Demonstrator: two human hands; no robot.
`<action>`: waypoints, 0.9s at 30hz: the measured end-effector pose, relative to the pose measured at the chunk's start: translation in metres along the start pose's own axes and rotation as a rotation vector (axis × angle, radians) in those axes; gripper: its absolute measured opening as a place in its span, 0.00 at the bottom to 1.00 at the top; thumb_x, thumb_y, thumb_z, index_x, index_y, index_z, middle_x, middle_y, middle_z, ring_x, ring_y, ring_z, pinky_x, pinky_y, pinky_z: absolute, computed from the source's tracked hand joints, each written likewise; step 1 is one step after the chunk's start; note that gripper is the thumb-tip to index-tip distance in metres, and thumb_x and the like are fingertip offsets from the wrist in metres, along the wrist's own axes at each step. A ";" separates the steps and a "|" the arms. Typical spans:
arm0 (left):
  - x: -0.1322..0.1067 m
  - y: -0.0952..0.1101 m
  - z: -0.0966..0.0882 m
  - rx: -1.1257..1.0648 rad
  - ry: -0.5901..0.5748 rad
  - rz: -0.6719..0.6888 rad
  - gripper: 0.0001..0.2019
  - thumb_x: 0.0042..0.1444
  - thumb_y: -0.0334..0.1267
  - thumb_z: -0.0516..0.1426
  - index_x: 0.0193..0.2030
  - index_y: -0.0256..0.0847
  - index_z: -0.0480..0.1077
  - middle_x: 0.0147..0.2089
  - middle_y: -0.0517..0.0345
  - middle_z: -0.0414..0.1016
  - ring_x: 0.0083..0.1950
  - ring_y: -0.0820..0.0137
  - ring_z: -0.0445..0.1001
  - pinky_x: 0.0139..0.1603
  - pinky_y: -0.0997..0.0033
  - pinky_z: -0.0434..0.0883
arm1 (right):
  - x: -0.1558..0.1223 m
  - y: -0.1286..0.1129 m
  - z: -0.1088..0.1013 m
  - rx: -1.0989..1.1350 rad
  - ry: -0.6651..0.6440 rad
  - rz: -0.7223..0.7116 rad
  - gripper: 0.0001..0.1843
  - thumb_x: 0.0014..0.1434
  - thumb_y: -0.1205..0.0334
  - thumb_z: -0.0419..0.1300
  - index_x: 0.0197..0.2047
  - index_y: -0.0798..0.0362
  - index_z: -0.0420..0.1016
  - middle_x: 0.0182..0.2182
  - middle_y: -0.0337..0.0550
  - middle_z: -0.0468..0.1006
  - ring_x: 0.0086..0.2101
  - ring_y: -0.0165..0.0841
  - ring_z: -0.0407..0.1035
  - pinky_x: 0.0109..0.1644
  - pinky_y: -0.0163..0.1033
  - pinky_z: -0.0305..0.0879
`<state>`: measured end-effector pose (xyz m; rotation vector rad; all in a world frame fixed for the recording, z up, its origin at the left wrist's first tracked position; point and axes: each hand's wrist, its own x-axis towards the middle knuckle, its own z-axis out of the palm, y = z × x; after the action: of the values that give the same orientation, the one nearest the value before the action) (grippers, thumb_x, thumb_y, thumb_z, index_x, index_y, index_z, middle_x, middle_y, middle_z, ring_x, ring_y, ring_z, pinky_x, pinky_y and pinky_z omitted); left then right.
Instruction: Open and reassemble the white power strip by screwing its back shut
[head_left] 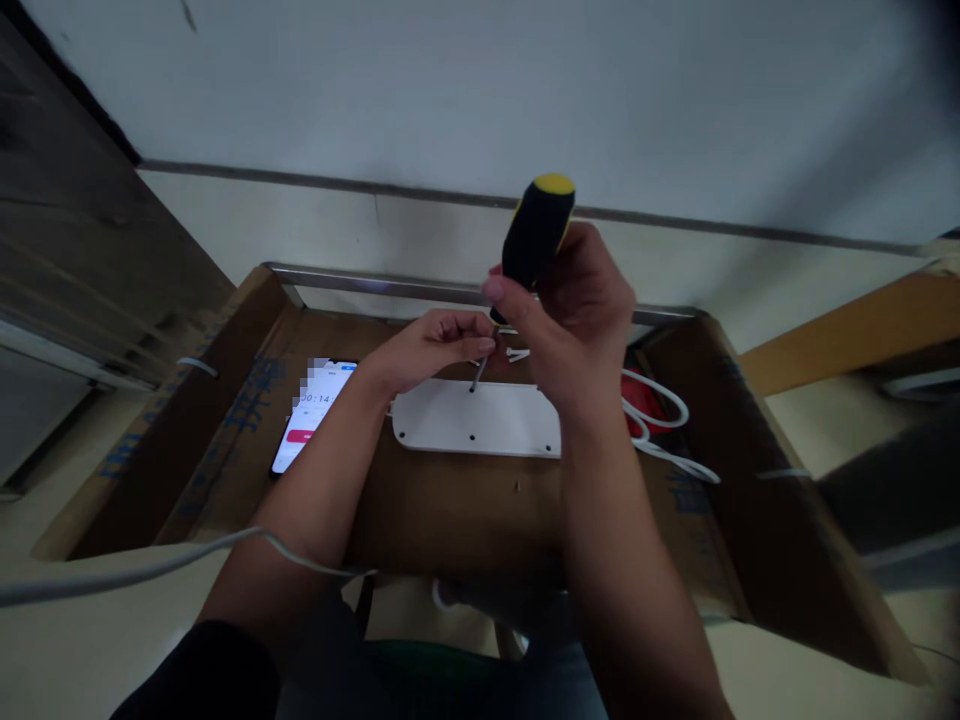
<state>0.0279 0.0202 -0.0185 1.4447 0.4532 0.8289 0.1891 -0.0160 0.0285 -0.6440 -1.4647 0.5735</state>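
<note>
white power strip (476, 420): flat, screw holes showing | black-yellow screwdriver (536, 235): tilted, shaft at hole

Screwdriver (534, 235) over white power strip (474, 418)

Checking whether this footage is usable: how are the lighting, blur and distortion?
In the head view, the light is dim and the black-and-yellow screwdriver handle looks dark; the phone screen is the brightest spot, with a pixelated patch at its top corner; the white plastic casing still shows its screw holes clearly; the wide lens tilts the wall's dark stripe; the top right corner falls into shadow.
</note>
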 end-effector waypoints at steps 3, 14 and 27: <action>0.002 -0.002 0.008 -0.026 0.059 0.048 0.21 0.50 0.50 0.76 0.35 0.38 0.73 0.35 0.60 0.78 0.39 0.73 0.77 0.45 0.70 0.73 | 0.001 0.004 0.002 -0.079 0.109 -0.062 0.25 0.54 0.49 0.77 0.41 0.47 0.67 0.34 0.35 0.71 0.36 0.29 0.69 0.42 0.38 0.75; 0.002 0.002 0.008 0.035 0.102 0.050 0.20 0.55 0.53 0.72 0.35 0.38 0.76 0.35 0.57 0.80 0.39 0.72 0.78 0.47 0.69 0.74 | 0.002 0.003 -0.009 0.129 -0.061 0.071 0.17 0.61 0.51 0.71 0.51 0.44 0.79 0.45 0.39 0.84 0.45 0.35 0.80 0.50 0.45 0.79; 0.001 0.004 0.009 0.132 0.126 0.121 0.18 0.61 0.53 0.68 0.35 0.38 0.77 0.35 0.57 0.80 0.39 0.71 0.76 0.46 0.68 0.72 | 0.002 0.003 -0.013 0.148 -0.185 0.092 0.19 0.63 0.44 0.67 0.54 0.41 0.78 0.50 0.39 0.83 0.48 0.36 0.78 0.53 0.46 0.79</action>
<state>0.0342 0.0150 -0.0132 1.5591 0.5280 1.0065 0.2027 -0.0127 0.0281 -0.5552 -1.5531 0.8229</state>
